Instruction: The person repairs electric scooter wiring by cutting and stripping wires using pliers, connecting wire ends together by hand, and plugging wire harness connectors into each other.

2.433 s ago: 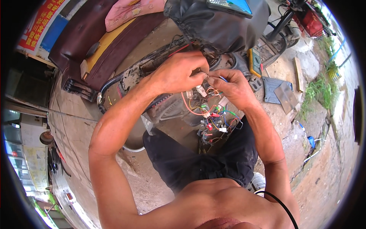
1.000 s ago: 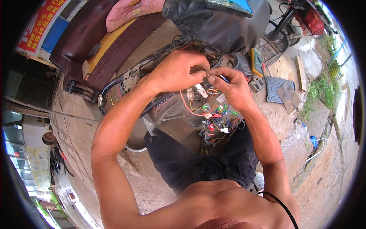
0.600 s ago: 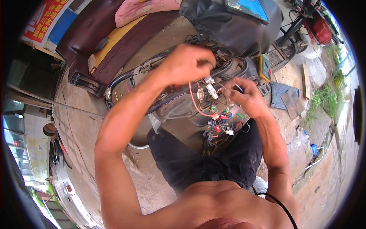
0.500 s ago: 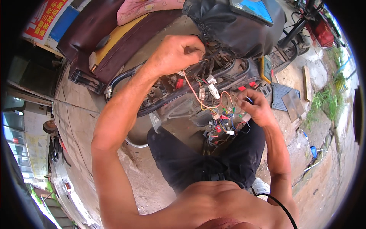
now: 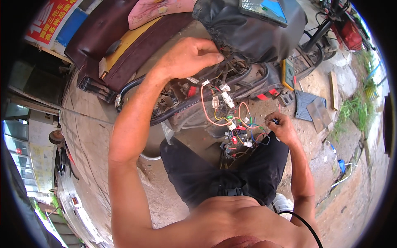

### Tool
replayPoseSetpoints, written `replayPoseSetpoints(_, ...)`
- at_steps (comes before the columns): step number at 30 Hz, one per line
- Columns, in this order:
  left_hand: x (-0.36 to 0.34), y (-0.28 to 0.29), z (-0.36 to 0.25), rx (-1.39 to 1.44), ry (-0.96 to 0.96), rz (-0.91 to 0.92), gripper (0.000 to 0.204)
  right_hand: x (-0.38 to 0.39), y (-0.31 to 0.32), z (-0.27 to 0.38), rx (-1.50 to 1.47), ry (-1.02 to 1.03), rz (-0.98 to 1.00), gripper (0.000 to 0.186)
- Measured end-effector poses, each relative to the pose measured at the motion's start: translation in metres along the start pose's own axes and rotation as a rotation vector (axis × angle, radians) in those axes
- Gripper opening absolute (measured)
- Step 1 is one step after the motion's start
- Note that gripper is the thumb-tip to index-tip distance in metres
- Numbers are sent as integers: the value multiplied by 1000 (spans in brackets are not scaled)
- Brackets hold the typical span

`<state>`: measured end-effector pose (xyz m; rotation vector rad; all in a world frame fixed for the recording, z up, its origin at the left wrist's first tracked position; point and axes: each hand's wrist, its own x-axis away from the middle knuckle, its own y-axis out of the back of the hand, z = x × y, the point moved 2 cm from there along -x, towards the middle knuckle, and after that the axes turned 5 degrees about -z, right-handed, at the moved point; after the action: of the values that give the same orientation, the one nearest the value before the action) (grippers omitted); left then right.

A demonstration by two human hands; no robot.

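My left hand [image 5: 191, 58] is closed at the vehicle's metal frame, its fingertips by the edge of a black cover [image 5: 248, 31]. What those fingertips pinch, if anything, is hidden. Just below it hangs the upper end of an orange wire [image 5: 203, 105], near white plug connectors [image 5: 227, 99]. The wire loops down into a tangled wiring harness [image 5: 235, 138] with coloured leads and small red, white and black plugs. To the right of that bundle, my right hand [image 5: 282, 127] is closed around something small and dark, too small to name, with thin wires beside its fingers.
Behind the frame [image 5: 178, 109] stands a maroon sofa [image 5: 89, 53] with a pink cushion [image 5: 159, 10]. A flat device with a screen [image 5: 266, 10] lies on the black cover. To the right are a yellow-edged meter [image 5: 288, 74], a grey plate [image 5: 308, 105] and a wooden strip [image 5: 333, 90].
My right hand has moved down and slightly right, away from the orange loop. The orange wire's upper end now shows lower, apart from my left hand, which has shifted slightly.
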<state>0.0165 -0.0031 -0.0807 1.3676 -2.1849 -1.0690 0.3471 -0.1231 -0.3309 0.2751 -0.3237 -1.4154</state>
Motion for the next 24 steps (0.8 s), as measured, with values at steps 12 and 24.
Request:
replayPoseSetpoints(12, 19, -1, -3, -211, 87, 481, 21, 15, 3, 132, -47, 97, -366, 44)
replayPoseSetpoints(24, 13, -29, 4, 497, 235, 309, 18, -35, -62, 225, 153, 508, -392, 34)
